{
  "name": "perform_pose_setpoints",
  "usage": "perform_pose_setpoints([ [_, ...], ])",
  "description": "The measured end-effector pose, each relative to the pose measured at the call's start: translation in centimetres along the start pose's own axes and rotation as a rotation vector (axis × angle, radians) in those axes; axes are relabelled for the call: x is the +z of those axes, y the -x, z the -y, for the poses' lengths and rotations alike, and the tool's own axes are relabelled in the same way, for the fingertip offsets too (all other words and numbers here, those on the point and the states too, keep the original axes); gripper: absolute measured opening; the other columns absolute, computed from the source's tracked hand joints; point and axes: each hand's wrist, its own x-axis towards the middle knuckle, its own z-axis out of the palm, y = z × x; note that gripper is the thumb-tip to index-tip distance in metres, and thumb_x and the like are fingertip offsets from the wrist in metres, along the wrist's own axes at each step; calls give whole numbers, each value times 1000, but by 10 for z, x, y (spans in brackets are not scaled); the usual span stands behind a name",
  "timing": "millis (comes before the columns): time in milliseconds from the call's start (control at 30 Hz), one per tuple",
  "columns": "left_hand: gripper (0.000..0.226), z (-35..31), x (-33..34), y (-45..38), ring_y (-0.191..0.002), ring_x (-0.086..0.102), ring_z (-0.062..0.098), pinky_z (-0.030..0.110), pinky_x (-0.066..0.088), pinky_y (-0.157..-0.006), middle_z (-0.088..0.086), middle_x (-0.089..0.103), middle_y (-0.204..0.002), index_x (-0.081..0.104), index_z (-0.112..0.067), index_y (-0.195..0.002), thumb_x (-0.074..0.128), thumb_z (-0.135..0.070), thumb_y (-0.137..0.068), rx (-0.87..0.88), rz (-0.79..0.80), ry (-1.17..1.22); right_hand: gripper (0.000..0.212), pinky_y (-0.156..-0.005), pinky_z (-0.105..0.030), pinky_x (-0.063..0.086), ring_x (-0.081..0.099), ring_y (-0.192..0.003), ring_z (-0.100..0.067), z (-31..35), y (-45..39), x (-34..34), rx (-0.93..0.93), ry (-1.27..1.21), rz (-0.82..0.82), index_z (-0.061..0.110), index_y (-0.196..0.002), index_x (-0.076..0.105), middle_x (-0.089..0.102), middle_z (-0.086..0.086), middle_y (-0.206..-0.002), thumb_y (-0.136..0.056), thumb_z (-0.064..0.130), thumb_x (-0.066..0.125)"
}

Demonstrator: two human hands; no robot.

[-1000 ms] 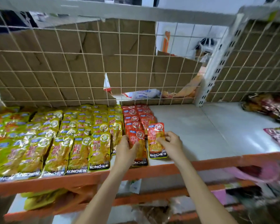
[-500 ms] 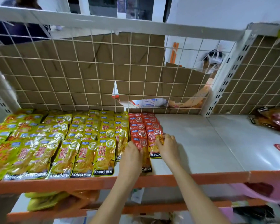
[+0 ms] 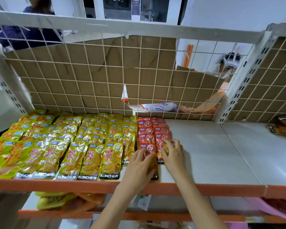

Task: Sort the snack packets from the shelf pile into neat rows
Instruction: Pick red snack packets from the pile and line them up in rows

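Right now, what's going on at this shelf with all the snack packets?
A person is lining up snack packets on the shelf. The yellow packets already lie in overlapping rows on the left. Beside them run two rows of red packets. The left hand rests on the front red packet of the left row, while the right hand's fingers pinch the front packet of the right row.

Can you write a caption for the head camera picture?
Two hands tidy red packets beside yellow ones.
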Motion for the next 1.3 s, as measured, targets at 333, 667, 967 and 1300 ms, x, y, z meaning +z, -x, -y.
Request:
perform_pose_setpoints([
  [333, 50, 1, 0, 2, -134, 19, 17, 27, 24, -108, -1, 28, -143, 46, -25, -135, 62, -31, -87, -102, 71, 183, 40, -93, -33, 44, 48, -115, -23, -1, -2, -1, 4, 28, 12, 15, -130, 55, 47, -7, -129, -92, 30, 58],
  [667, 49, -1, -8, -6, -126, 31, 25, 32, 32, -103, 5, 38, -135, 51, -20, -130, 62, -31, -83, -111, 102, 102, 38, -91, -33, 44, 47, -114, -23, 11, 2, -8, 25, 103, 36, 18, -131, 52, 46, -6, -130, -95, 33, 51],
  [967, 36, -18, -37, -31, -118, 45, 22, 36, 34, -98, -2, 50, -120, 55, -25, -116, 54, -44, -86, -88, 240, -238, 44, -97, -35, 38, 44, -122, -23, 11, 13, -52, -37, 120, 206, 22, -138, 42, 47, -2, -137, -97, 37, 44],
  [1300, 32, -159, 27, -38, -79, 67, 26, 36, 54, -64, 0, 68, -87, 70, -16, -90, 73, -30, -62, 266, 98, -144, 40, -97, -36, 39, 48, -122, -23, -122, 108, -187, 71, 363, 50, 18, -129, 52, 56, 0, -129, -92, 34, 51],
])
